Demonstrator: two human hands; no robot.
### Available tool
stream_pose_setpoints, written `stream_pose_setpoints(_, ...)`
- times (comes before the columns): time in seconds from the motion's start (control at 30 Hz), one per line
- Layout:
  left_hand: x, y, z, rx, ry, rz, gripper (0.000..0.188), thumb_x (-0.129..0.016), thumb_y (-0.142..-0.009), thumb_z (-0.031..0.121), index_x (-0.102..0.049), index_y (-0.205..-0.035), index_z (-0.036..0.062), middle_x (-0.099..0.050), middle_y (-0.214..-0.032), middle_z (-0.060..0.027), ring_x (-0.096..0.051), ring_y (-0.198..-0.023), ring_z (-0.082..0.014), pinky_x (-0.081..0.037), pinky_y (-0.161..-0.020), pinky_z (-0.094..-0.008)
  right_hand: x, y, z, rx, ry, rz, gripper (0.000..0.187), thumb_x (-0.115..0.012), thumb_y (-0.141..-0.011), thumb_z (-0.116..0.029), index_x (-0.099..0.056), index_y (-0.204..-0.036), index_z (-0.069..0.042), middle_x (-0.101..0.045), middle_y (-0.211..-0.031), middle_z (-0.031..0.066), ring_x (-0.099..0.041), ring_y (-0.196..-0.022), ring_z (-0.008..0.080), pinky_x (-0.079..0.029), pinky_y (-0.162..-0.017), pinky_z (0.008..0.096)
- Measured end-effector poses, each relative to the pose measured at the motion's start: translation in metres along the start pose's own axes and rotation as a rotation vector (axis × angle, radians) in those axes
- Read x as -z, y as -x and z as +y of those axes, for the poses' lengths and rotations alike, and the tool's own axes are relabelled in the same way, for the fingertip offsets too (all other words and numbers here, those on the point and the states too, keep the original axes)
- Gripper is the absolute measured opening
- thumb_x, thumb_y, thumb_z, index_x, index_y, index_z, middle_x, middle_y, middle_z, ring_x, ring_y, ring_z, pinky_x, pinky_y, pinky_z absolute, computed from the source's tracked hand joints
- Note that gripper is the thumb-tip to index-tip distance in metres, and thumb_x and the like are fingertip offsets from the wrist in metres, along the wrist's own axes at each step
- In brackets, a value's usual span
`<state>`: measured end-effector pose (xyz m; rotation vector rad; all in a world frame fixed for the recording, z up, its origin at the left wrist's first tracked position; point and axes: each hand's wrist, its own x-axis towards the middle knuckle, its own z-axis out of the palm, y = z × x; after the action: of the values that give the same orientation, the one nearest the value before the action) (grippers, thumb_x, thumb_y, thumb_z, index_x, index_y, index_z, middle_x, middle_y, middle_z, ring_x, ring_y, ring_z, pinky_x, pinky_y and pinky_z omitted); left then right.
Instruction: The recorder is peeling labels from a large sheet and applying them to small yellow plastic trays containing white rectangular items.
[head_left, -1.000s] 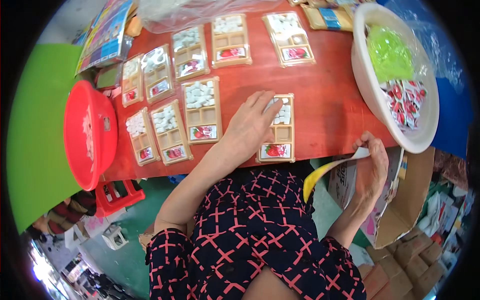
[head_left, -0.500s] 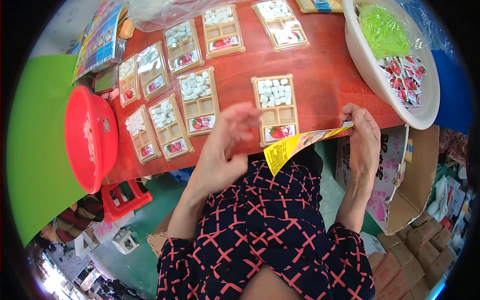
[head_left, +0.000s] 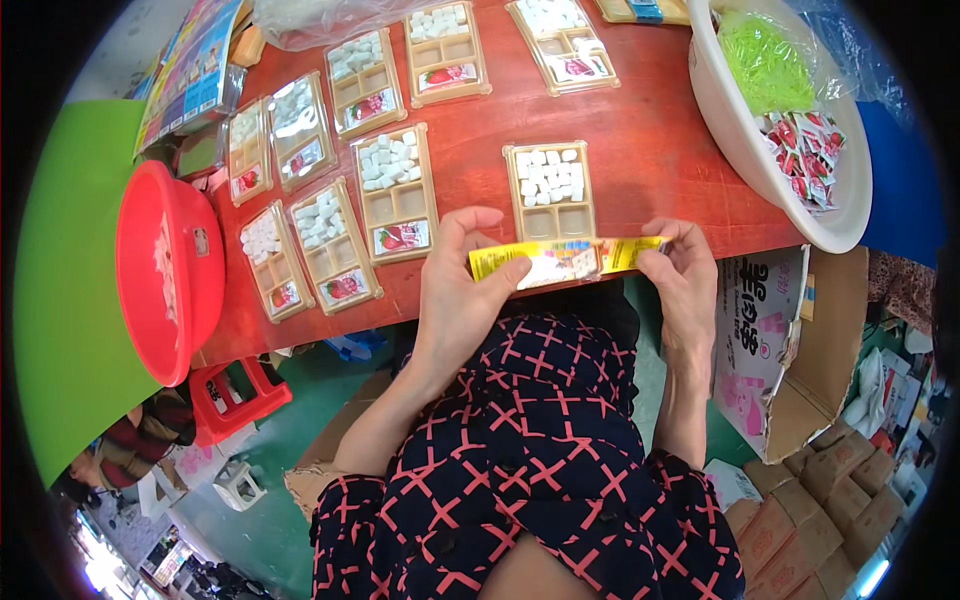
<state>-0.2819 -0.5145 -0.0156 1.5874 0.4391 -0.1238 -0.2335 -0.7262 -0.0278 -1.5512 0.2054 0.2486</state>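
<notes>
A yellow printed paper strip is stretched between my two hands, just above the table's near edge. My left hand pinches its left end between thumb and fingers, and my right hand grips the right end. Behind the strip lies a tan compartment tray with white cubes in its far section and two bare small sections; its near end is hidden by the strip. To the left, another such tray holds white cubes and a strawberry-printed sachet.
Several similar filled trays spread over the red table. A red basin stands at the left edge. At the right, a white basin holds green shredded filler and strawberry sachets. Below it is a cardboard box.
My left hand has moved right and taken hold of the strip's left end, which hung loose before. My right hand has come left, and the strip is now level.
</notes>
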Motion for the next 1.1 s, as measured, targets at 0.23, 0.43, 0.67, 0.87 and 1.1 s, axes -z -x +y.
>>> stream_pose_setpoints(0.23,-0.003,-0.029,-0.012,-0.034,-0.104,0.092,0.045,-0.069,-0.077,0.002,-0.046,-0.116,0.0006,-0.058,-0.077,-0.0076,-0.058,-0.073,-0.0135,-0.045,-0.066,-0.0267,-0.019,-0.031,0.002,0.177,0.573,0.098,0.039,-0.078,-0.067,-0.006,-0.045,-0.087,-0.003,-0.046,-0.077,0.0026,-0.045,-0.068,0.0099,-0.041,-0.061,0.0262)
stream_pose_setpoints(0.43,-0.005,-0.035,-0.01,-0.053,-0.327,0.153,0.048,-0.07,-0.076,0.005,-0.044,-0.117,0.0009,-0.058,-0.077,-0.0126,-0.06,-0.074,-0.0231,-0.047,-0.068,-0.0338,-0.025,-0.042,0.007,0.192,0.691,0.075,0.043,-0.081,-0.065,-0.014,-0.047,-0.086,0.0,-0.053,-0.08,0.0164,-0.055,-0.072,0.0289,-0.043,-0.065,0.0384)
stream_pose_setpoints(0.67,-0.003,-0.044,-0.009,-0.037,-0.569,0.11,0.054,-0.07,-0.076,0.011,-0.04,-0.121,0.0026,-0.061,-0.081,-0.0176,-0.063,-0.08,-0.0341,-0.048,-0.07,-0.0421,-0.028,-0.051,0.005,0.192,0.871,0.006,0.04,-0.08,-0.066,-0.018,-0.047,-0.083,-0.003,-0.053,-0.081,0.0158,-0.056,-0.073,0.0319,-0.042,-0.062,0.0421)
stream_pose_setpoints(0.87,-0.005,-0.024,-0.014,-0.043,-0.612,0.018,0.057,-0.074,-0.07,0.007,-0.045,-0.119,0.0026,-0.056,-0.068,-0.0083,-0.058,-0.066,-0.0234,-0.045,-0.061,-0.0345,-0.022,-0.026,-0.002,0.238,0.999,-0.068,0.035,-0.077,-0.069,-0.019,-0.048,-0.082,-0.004,-0.051,-0.081,0.0124,-0.053,-0.073,0.0333,-0.042,-0.061,0.0417)
stream_pose_setpoints(1.1,-0.01,-0.003,-0.025,-0.113,-0.694,-0.145,0.061,-0.075,-0.07,0.012,-0.043,-0.121,0.0067,-0.061,-0.077,-0.0169,-0.062,-0.076,-0.036,-0.048,-0.064,-0.0445,-0.014,0.033,0.018,0.14,0.893,0.093,0.033,-0.073,-0.071,-0.009,-0.044,-0.084,-0.002,-0.045,-0.081,0.0132,-0.049,-0.072,0.0318,-0.041,-0.064,0.0406)
